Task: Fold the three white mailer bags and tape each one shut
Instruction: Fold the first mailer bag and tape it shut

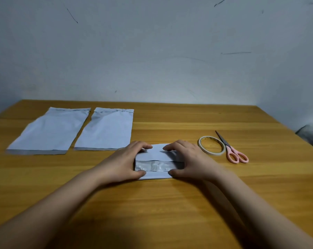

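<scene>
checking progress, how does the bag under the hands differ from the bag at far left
The bag under the hands is folded into a compact packet; the far-left bag lies flat and unfolded. The left hand and right hand press on the folded one; the far-left one is untouched. The folded bag's grey strip crosses its middle; the far-left bag's lies along its near edge. Both are white mailers.

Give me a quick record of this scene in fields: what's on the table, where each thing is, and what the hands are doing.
surface: wooden table
folded bag: white mailer bag, folded, near centre, grey strip showing
left hand: pressing the folded bag's left end
right hand: pressing its right end
flat bags: two unfolded mailer bags, side by side at far left
tape: tape roll, right of the hands, untouched
scissors: pink-handled scissors, closed, just right of the roll
progress: first bag folded, no tape visibly applied
</scene>
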The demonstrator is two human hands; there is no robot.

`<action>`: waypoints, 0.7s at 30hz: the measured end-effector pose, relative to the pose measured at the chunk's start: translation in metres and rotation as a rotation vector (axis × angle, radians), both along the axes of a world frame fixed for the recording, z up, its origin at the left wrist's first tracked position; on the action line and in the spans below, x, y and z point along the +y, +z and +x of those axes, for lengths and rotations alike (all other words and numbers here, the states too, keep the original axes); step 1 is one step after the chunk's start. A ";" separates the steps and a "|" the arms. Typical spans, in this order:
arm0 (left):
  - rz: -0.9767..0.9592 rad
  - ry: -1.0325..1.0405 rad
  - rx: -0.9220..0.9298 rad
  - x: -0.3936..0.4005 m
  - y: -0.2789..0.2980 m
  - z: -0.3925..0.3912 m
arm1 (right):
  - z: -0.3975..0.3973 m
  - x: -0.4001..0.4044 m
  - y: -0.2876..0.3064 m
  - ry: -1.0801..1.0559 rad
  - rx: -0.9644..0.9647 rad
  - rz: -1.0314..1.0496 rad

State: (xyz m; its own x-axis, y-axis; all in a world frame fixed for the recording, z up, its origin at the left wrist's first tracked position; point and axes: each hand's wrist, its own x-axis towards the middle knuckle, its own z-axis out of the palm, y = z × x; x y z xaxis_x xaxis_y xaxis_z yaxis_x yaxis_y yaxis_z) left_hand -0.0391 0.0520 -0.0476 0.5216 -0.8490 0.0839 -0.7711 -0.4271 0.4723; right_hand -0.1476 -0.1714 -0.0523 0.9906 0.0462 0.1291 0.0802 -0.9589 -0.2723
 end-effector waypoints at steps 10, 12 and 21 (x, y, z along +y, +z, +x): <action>-0.014 0.034 -0.012 0.001 0.006 0.002 | 0.007 0.010 0.011 0.010 -0.165 -0.011; -0.041 0.060 0.037 0.000 0.006 0.003 | 0.010 0.009 0.013 -0.037 -0.184 0.039; -0.313 0.405 0.241 -0.016 -0.002 0.019 | 0.019 -0.009 0.014 -0.279 -0.224 0.263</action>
State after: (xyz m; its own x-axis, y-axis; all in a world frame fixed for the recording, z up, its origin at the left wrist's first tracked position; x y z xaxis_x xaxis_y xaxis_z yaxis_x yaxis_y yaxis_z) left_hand -0.0202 0.0360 -0.0492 0.8361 -0.5311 0.1376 -0.4297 -0.4780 0.7661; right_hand -0.1285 -0.1804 -0.0385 0.9068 -0.2820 0.3135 -0.0869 -0.8526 -0.5153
